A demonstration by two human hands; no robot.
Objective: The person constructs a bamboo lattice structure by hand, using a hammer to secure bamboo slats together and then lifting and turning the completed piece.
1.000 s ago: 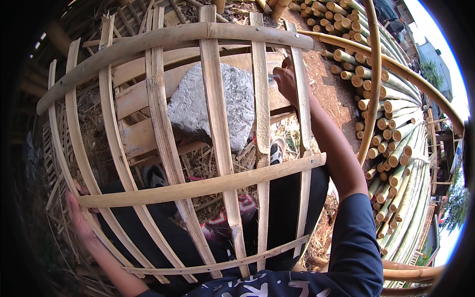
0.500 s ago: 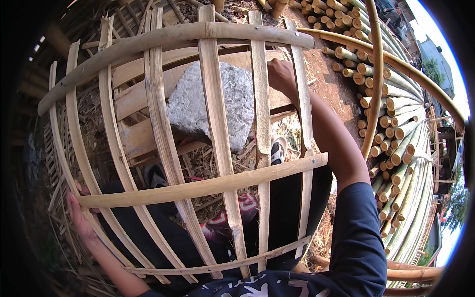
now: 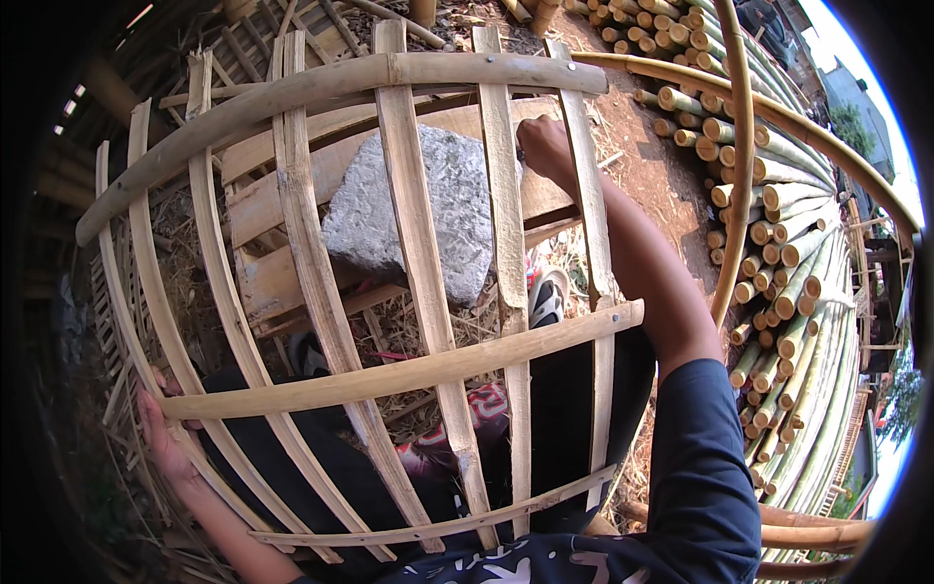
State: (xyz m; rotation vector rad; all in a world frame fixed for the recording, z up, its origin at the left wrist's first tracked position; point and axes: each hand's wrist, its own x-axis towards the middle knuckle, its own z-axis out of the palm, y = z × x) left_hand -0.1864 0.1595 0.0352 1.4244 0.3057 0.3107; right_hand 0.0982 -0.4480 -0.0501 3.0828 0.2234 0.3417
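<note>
A bamboo slat panel point(image 3: 321, 384), with several upright strips fixed to three crosspieces, rests over my lap. My left hand point(image 3: 167, 428) is closed round its left edge, at the end of the middle crosspiece. Behind the strips on the right, my right hand point(image 3: 548, 148) is closed in a fist beside a rough grey-white stone block point(image 3: 457, 209). Something small and dark shows at its fingers, but I cannot make out what it is. The block lies on a low stand of wooden planks point(image 3: 253, 209), seen between the strips.
Stacked bamboo poles point(image 3: 778, 253) lie to the right, cut ends facing me. A bent bamboo pole point(image 3: 741, 165) stands in front of them. More slatted pieces point(image 3: 109, 331) lean at the left. Shavings and split scraps point(image 3: 389, 336) litter the ground round my feet.
The panel's far crosspiece has dipped slightly toward me. My right hand has shifted a little left, toward the block. My left hand keeps its hold on the panel's edge.
</note>
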